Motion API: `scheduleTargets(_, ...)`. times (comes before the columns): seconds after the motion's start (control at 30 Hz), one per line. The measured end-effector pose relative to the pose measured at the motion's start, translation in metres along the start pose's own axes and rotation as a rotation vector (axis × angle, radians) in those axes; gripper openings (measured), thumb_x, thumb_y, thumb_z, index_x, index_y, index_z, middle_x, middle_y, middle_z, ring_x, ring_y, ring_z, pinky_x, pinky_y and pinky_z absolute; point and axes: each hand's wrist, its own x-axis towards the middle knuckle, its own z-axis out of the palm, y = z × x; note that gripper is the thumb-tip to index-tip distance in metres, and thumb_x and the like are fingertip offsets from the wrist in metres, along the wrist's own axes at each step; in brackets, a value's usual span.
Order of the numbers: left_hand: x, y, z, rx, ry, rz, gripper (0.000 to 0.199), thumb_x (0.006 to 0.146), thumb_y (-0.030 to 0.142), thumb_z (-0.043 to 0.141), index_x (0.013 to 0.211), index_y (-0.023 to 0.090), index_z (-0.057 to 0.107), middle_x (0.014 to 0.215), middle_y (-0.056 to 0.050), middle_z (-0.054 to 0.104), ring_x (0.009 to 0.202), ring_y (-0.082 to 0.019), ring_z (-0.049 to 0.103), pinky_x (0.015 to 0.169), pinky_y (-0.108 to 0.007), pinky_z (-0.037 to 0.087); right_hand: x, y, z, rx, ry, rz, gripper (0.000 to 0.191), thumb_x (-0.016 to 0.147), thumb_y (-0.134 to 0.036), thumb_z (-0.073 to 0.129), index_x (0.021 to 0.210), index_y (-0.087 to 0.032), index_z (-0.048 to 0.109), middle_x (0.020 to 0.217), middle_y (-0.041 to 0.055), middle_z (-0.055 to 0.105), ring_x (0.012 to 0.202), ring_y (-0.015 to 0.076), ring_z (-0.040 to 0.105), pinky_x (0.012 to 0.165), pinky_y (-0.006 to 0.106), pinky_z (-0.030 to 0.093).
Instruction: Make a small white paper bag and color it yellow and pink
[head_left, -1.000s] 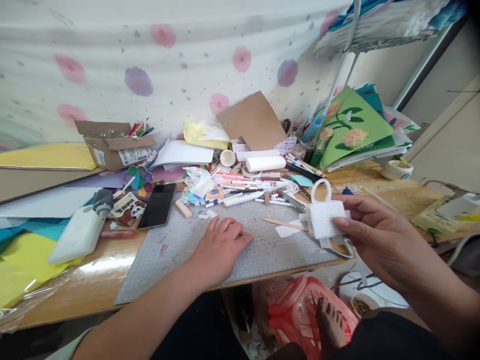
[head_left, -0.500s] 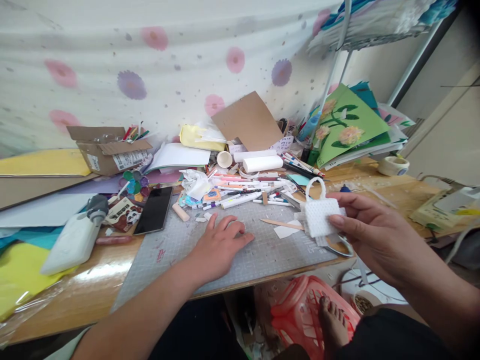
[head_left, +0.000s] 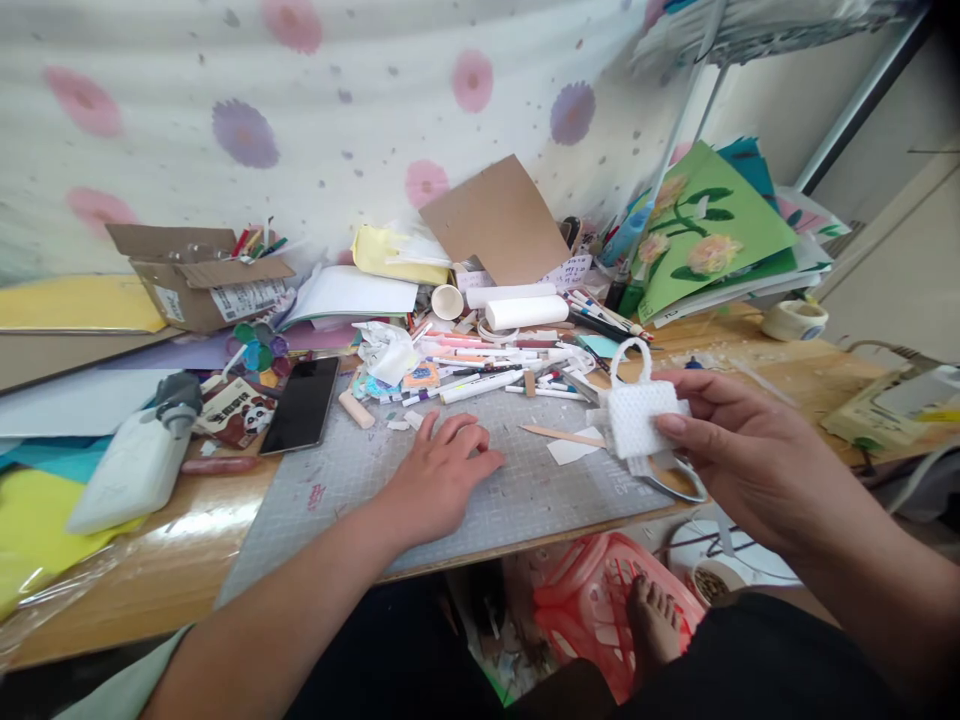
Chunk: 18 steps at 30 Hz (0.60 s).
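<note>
Firstly, one small white bag-shaped piece (head_left: 634, 420): near-rectangular body, dimpled, woven-looking surface; thin arched handle (head_left: 632, 343) on top; pale flat tabs jutting at left and lower edges. Location: above the right part of a grey gridded mat (head_left: 517, 505), pinched between thumb and fingers of the right hand (head_left: 750, 460). Left hand (head_left: 435, 485): palm down on the mat, fingers loosely spread. Below the piece, one curved metallic loop (head_left: 681, 488), smooth, partly hidden. Nearby, one slim, pointed wooden stick (head_left: 555, 434), crossing an angular white paper scrap (head_left: 574, 453). Behind, one smooth white cylinder (head_left: 526, 312); one brown cardboard sheet (head_left: 499, 220), matt, squarish, tilted. At left, one glossy black rectangular phone (head_left: 301, 405). Worktop (head_left: 161, 590): wood-toned, shiny.
</note>
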Motion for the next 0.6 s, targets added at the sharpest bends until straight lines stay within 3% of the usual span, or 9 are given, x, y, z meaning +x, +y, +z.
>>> scheduleTargets(0.17, -0.0043, -0.0024, 0.0009, -0.015, 0.015, -0.014, 0.052, 0.068, -0.006, 0.042, 0.105, 0.025, 0.060, 0.107, -0.006, 0.056, 0.121, -0.026, 0.040, 0.105, -0.058, 0.018, 0.0009, 0.0010, -0.0002, 0.003, -0.028, 0.007, 0.033, 0.064, -0.028, 0.083, 0.093, -0.027, 0.069, 0.076, -0.0022, 0.067, 0.069, 0.0091, 0.056, 0.060, 0.013, 0.047)
scheduleTargets(0.6, -0.0015, -0.0017, 0.0032, -0.033, -0.012, -0.013, 0.064, 0.073, -0.002, 0.045, 0.125, 0.034, 0.055, 0.117, -0.004, 0.057, 0.125, -0.030, 0.035, 0.105, -0.061, 0.017, -0.0031, 0.0009, -0.0012, 0.004, -0.007, 0.003, 0.034, 0.063, -0.028, 0.084, 0.094, -0.027, 0.069, 0.078, -0.0028, 0.067, 0.067, 0.0078, 0.056, 0.059, 0.013, 0.046)
